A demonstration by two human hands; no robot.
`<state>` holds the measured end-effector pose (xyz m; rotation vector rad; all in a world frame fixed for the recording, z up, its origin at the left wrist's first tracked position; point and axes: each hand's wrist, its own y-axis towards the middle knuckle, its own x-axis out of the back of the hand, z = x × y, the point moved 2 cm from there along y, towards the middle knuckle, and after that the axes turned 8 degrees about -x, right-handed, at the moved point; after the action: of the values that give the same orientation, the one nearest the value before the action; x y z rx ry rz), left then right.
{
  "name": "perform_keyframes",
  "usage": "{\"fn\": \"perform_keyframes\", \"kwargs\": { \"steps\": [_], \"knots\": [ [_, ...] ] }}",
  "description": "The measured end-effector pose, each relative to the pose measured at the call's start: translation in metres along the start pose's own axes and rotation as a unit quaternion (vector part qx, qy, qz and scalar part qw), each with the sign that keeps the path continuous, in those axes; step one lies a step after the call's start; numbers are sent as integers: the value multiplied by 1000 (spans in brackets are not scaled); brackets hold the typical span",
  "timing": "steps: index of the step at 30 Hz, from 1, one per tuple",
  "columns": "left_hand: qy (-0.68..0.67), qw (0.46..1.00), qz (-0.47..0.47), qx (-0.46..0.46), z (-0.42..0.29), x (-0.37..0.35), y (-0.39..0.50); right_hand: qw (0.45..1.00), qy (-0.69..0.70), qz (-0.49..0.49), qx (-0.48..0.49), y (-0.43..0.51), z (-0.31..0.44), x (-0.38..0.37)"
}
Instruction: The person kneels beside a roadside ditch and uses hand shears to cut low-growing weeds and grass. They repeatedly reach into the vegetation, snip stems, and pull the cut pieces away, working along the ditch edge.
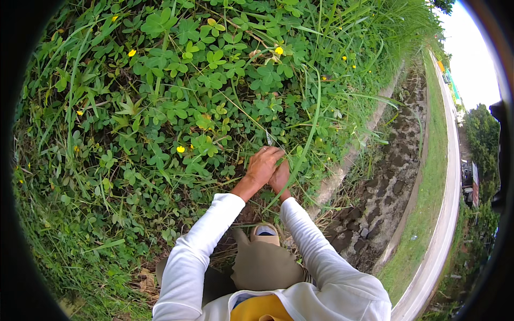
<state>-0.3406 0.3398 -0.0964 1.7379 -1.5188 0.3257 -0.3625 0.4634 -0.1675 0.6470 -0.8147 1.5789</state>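
My left hand (262, 165) is low among the plants, fingers curled, with a ring on one finger. It overlaps my right hand (280, 176), which is partly hidden behind it and behind a long grass blade (312, 132). Just beyond the fingertips shows a narrow, shiny blade-like piece (269, 138); which hand it belongs to cannot be made out. A thin dry stem (245, 114) slants down toward the fingers. Around both hands grows dense, low leafy ground cover (209, 116) with small yellow flowers (180, 149).
A shoe (266, 232) and bent knee (265, 267) are below my hands. To the right, a concrete edge (337, 176) borders a stony drainage channel (381, 192). Past it run a grass strip (429, 192) and a paved road (449, 172). Tall grass (401, 24) stands at upper right.
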Motion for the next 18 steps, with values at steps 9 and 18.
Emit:
{"fn": "perform_keyframes", "kwargs": {
  "steps": [9,18],
  "knots": [
    [-86,996,-11,18,7,-1,-3,997,32,-48,47,-19,-19,12],
    [-102,994,-36,-5,2,-5,-4,997,1,-23,78,-4,-7,-2]
  ]
}}
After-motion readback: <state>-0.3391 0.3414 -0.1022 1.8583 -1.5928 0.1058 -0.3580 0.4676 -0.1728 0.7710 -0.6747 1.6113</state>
